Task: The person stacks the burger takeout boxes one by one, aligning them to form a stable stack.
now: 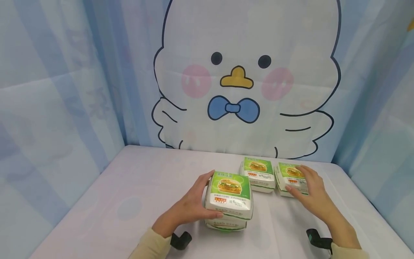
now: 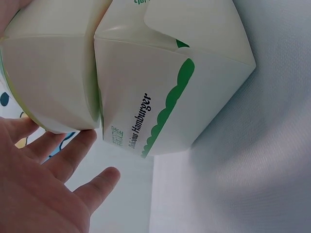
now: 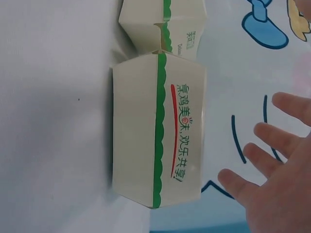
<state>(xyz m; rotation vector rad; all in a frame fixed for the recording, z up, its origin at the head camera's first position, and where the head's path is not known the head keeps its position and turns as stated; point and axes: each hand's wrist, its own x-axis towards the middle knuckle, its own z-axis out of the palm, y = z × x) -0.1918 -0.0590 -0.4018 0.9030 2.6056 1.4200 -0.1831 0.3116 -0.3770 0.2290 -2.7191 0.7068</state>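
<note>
My left hand (image 1: pixel 193 202) grips a green-and-white hamburger box (image 1: pixel 230 196) by its left side, thumb along the front and fingers at the back. Beneath it stands a second hamburger box (image 1: pixel 225 225), mostly hidden from the head view; its printed side wall (image 2: pixel 146 97) shows in the left wrist view. To the right, my right hand (image 1: pixel 315 196) hovers by a third hamburger box (image 1: pixel 284 180), its fingers spread over the right part of the lid. In the right wrist view those fingers (image 3: pixel 267 160) are straight and apart from the box wall (image 3: pixel 136 131).
Another hamburger box (image 1: pixel 258 176) stands just left of the right-hand one, behind the stack. All rest on a white-covered table (image 1: pixel 129 205). A curtain (image 1: pixel 239 136) with a cartoon chick rises at the table's back edge, and pale blue curtains (image 1: pixel 51 108) flank both sides.
</note>
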